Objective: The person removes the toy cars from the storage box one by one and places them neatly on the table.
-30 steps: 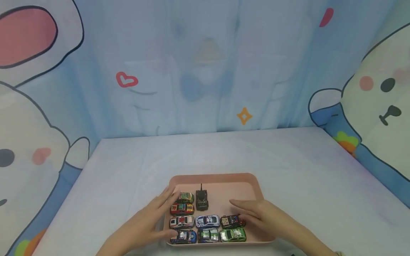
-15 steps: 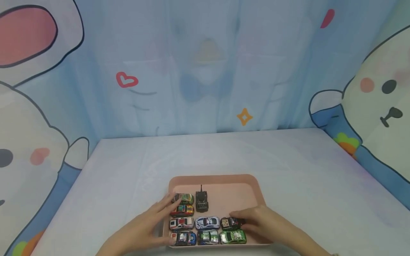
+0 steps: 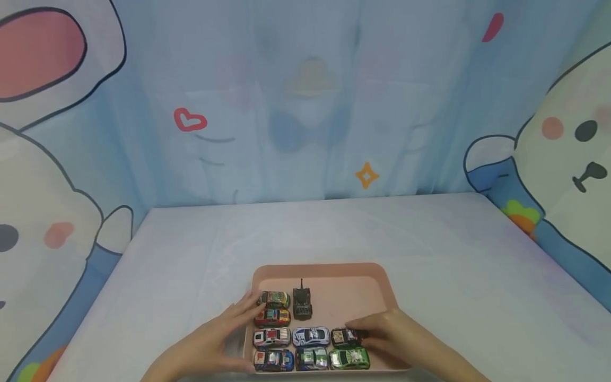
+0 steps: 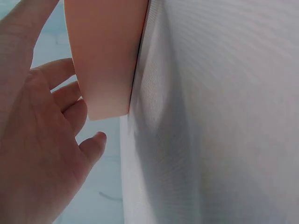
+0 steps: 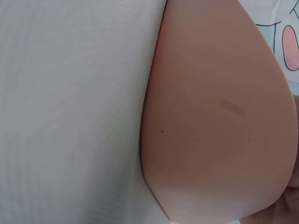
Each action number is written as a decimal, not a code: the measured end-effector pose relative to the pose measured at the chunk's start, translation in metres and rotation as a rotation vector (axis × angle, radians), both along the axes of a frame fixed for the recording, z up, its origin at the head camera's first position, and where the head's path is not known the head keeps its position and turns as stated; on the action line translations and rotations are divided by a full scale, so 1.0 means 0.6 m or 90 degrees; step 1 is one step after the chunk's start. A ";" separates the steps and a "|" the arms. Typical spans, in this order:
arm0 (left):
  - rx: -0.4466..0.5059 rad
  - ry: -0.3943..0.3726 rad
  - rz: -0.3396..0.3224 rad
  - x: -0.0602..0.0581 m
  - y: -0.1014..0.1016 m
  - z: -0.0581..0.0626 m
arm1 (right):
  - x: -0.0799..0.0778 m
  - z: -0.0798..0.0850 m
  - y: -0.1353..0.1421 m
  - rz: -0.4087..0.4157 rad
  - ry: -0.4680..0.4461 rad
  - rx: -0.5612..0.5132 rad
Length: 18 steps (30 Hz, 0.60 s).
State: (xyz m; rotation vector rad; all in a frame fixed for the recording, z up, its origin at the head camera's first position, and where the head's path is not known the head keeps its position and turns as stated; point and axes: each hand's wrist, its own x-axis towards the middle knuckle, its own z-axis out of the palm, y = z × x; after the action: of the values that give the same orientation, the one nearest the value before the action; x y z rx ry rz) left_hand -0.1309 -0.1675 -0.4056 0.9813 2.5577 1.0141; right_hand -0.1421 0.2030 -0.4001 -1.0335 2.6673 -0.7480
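A pink tray (image 3: 334, 271) on the table holds several toy cars. Around the right end of a black toy car (image 3: 345, 337), my right hand (image 3: 398, 335) has its thumb and index finger closed in a pinch. My left hand (image 3: 212, 339) lies over the tray's left edge with fingers extended, fingertips by a green toy car (image 3: 277, 299) and a red toy car (image 3: 273, 318). In the left wrist view, the left hand (image 4: 42, 135) is beside the tray's outer wall (image 4: 105, 56). The tray wall (image 5: 219, 112) mostly hides the right hand in the right wrist view.
More toy cars fill the near rows: a white-and-red one (image 3: 271, 337), a white-and-blue one (image 3: 311, 336), a blue one (image 3: 274, 361), a silver-green one (image 3: 312, 359) and a bright green one (image 3: 350, 359). A dark toy tank (image 3: 302, 304) stands upper middle. A cartoon curtain (image 3: 305, 132) hangs behind.
My right hand has lowered toward the black car, its thumb and index finger drawing in around the car's right end. My left hand has slid back slightly, uncovering more of the green car.
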 end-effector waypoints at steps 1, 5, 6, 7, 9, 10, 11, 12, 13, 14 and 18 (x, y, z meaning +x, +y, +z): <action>0.004 0.004 -0.001 -0.001 -0.001 -0.001 | 0.000 0.000 0.000 0.000 0.000 -0.002; 0.000 0.026 0.004 -0.002 -0.002 -0.005 | 0.001 0.000 0.002 0.004 0.008 -0.009; -0.003 0.029 0.005 -0.002 -0.001 -0.005 | 0.001 0.000 0.002 0.006 0.012 -0.010; -0.005 0.031 0.005 -0.002 -0.001 -0.005 | 0.001 0.001 0.003 0.008 0.015 -0.013; -0.012 0.034 0.011 -0.003 0.000 -0.006 | 0.001 0.002 0.004 0.013 0.020 -0.019; -0.014 0.036 0.011 -0.003 0.000 -0.006 | 0.001 0.003 0.005 0.016 0.026 -0.022; -0.016 0.036 0.013 -0.003 0.000 -0.005 | 0.001 0.004 0.006 0.019 0.031 -0.023; -0.018 0.038 0.012 -0.004 0.000 -0.005 | 0.001 0.006 0.007 0.023 0.040 -0.027; -0.019 0.041 0.011 -0.004 0.000 -0.005 | 0.001 0.008 0.009 0.025 0.046 -0.032; -0.022 0.041 0.012 -0.004 0.000 -0.005 | 0.001 0.011 0.011 0.025 0.051 -0.035; -0.019 0.035 0.007 -0.002 0.000 -0.003 | -0.003 0.027 0.023 0.009 0.075 -0.063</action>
State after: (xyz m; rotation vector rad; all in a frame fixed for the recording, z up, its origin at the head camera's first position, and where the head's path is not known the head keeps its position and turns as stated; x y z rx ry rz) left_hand -0.1319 -0.1676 -0.4072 1.0016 2.6173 0.9617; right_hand -0.1437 0.2171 -0.3839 -1.1525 2.7426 -0.8493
